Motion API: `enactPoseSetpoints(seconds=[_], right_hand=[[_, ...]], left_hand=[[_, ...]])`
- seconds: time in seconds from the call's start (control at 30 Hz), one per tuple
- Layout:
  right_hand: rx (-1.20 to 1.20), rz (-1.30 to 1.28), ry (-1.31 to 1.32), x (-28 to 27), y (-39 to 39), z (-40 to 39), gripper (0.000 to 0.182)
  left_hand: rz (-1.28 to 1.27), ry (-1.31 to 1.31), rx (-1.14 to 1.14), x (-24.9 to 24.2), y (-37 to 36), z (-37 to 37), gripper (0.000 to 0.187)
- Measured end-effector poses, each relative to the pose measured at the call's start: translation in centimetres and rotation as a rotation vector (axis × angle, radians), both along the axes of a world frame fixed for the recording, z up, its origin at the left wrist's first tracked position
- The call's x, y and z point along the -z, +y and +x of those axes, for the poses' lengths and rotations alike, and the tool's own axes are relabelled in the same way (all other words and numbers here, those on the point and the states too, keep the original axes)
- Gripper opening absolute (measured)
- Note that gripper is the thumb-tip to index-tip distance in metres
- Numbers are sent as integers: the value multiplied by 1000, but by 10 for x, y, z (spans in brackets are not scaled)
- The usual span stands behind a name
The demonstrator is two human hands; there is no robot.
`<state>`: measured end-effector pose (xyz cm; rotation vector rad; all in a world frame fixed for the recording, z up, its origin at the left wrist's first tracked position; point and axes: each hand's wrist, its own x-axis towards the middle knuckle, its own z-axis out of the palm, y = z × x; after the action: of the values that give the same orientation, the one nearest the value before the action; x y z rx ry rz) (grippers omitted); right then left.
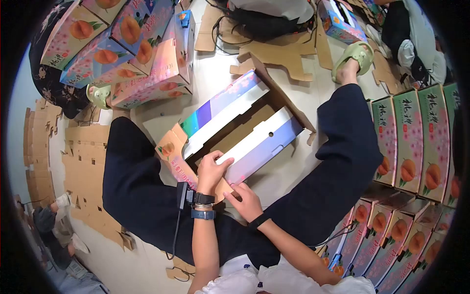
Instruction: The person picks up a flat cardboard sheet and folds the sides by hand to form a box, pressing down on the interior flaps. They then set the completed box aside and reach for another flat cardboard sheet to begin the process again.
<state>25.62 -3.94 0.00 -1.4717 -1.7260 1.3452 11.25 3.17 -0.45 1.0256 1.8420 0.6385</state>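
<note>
A partly folded cardboard box (264, 143) with peach pictures lies on the floor between my legs, its middle open and brown inside. My left hand (212, 172) grips the near side panel at its lower left corner, thumb on the white edge and fingers over the inside. At the outer side of that same corner, my right hand (245, 200) touches the box's near end flap with thumb and fingertips. The orange end flap (172, 152) stands out at the left, and a brown flap (284, 90) rises at the far end.
Finished peach boxes (152, 73) are stacked at the upper left. More boxes stand in rows at the right (409, 142) and lower right (387, 235). Flat cardboard (88, 171) lies at the left. Other people sit nearby; a black cable (176, 235) hangs by my left wrist.
</note>
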Motion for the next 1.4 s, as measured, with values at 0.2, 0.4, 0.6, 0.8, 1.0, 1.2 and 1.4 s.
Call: enactPoseSetpoints(seconds=[0.2, 0.4, 0.6, 0.8, 1.0, 1.2, 1.4], right_hand=[[31, -2, 14, -6, 4, 1, 34], [-154, 62, -327, -18, 11, 1, 46], [-480, 101, -502, -95, 43, 27, 38], [-139, 594, -355, -124, 124, 39, 32], [-279, 250, -589, -37, 202, 34, 44], [-393, 283, -536, -21, 224, 20, 46], [-816, -196, -203, -21, 254, -10, 59]], left_hand=[[2, -18, 17, 1, 1, 1, 28], [45, 53, 18, -1, -1, 3, 30], [324, -14, -17, -10, -13, -4, 18], [680, 443, -421, -74, -17, -31, 27], [482, 808, -484, -82, -19, -38, 59], [455, 896, -425, -104, -17, -58, 58], [554, 346, 227, -133, 34, -23, 27]])
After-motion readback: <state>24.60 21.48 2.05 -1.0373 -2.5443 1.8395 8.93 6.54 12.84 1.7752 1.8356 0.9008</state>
